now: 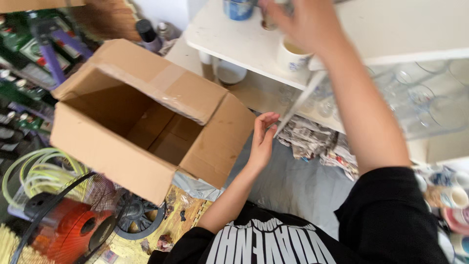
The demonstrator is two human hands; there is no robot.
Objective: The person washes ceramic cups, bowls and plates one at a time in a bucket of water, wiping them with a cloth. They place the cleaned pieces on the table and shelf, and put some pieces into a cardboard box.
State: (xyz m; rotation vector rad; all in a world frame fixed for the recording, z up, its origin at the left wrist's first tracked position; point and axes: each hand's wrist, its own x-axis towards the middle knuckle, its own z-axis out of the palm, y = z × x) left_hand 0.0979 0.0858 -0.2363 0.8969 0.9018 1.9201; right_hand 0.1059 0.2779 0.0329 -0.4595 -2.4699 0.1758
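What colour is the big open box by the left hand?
Plain brown cardboard box, seen best in the head view, beside the left hand.

Brown cardboard box (146, 122): open at the top, tilted toward the camera, flaps spread outward, clear tape along one flap, interior bare. Just left of the left hand (262, 139), whose open palm faces the box's right flap, close by though contact cannot be told. Small cup (268, 22): blurred, mostly hidden behind the raised right hand (303, 22), up on the white shelf (229, 41) between a blue container and a white mug.
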